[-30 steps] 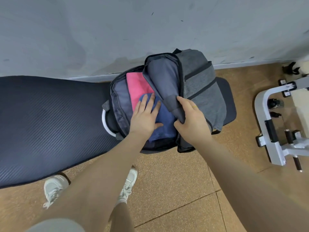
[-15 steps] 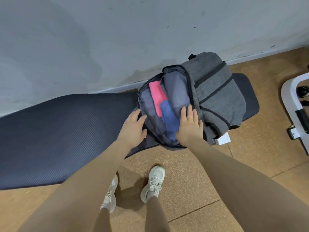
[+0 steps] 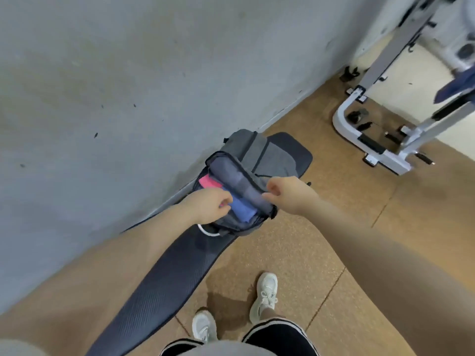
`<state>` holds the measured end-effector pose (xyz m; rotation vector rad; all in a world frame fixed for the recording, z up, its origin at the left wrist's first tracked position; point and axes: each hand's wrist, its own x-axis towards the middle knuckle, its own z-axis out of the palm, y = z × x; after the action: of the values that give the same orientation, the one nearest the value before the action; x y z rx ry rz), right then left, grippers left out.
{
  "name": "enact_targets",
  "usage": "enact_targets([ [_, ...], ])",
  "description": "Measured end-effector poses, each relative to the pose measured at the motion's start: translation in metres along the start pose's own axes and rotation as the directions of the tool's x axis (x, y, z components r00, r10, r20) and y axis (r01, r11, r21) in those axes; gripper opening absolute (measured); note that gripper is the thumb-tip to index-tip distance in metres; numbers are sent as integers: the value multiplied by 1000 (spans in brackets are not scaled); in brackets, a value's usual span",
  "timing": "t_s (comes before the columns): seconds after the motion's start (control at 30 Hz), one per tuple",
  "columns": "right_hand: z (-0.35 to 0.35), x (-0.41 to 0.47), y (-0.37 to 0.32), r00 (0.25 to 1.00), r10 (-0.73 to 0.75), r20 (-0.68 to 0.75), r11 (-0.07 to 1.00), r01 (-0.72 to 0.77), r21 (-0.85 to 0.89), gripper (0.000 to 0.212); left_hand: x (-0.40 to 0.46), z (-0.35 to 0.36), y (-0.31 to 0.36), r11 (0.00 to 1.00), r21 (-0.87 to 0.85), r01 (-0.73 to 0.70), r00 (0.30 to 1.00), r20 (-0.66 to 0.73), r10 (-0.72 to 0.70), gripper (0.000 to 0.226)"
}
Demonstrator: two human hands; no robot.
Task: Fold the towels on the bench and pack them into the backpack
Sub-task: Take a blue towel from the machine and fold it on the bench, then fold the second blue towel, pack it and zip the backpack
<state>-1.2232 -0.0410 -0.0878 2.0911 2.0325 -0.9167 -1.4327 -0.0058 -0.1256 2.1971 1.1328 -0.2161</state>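
Observation:
A grey backpack (image 3: 267, 155) lies open on the far end of the dark padded bench (image 3: 167, 286), close to the wall. Inside it a folded pink towel (image 3: 209, 183) sits at the back and a folded blue towel (image 3: 243, 213) in front of it. My left hand (image 3: 208, 209) is at the left rim of the opening, fingers curled on the bag's edge and partly covering the towels. My right hand (image 3: 290, 194) pinches the edge of the raised front flap on the right side.
The grey wall runs right behind the bench. A white-framed gym machine (image 3: 372, 140) stands on the brown floor at the right. My two white shoes (image 3: 264, 296) are on the floor beside the bench.
My head has lifted and turned, so the bag looks smaller and farther. My left hand went from pressing the blue towel to the bag's left rim. My right hand now pinches the flap edge.

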Motion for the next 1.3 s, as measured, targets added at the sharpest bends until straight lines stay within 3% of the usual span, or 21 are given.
enact_targets([
  [0.13,-31,-53,27,992,89,-88,993,-82,80,35,18,-32,56,993,-25,-119,992,-33,118,8],
  [0.27,-50,-96,76,954,221,-201,956,-171,239,32,55,-42,134,966,23,-259,966,-16,260,7],
  [0.4,-60,-124,149,919,332,-212,923,-270,276,28,102,-32,218,923,35,-383,924,31,382,13],
  [0.63,-125,-163,309,870,446,-208,878,-381,289,27,207,-12,363,900,-32,-436,897,70,437,16],
  [0.8,-192,-184,420,815,495,-303,859,-405,314,26,289,-5,474,875,-49,-482,872,63,485,19],
  [1.0,-243,-170,517,797,514,-318,844,-405,351,25,376,-12,554,850,-36,-525,847,77,526,18],
  [1.3,-339,-68,666,759,556,-338,821,-438,367,28,577,-49,648,813,-39,-580,813,36,582,23],
])
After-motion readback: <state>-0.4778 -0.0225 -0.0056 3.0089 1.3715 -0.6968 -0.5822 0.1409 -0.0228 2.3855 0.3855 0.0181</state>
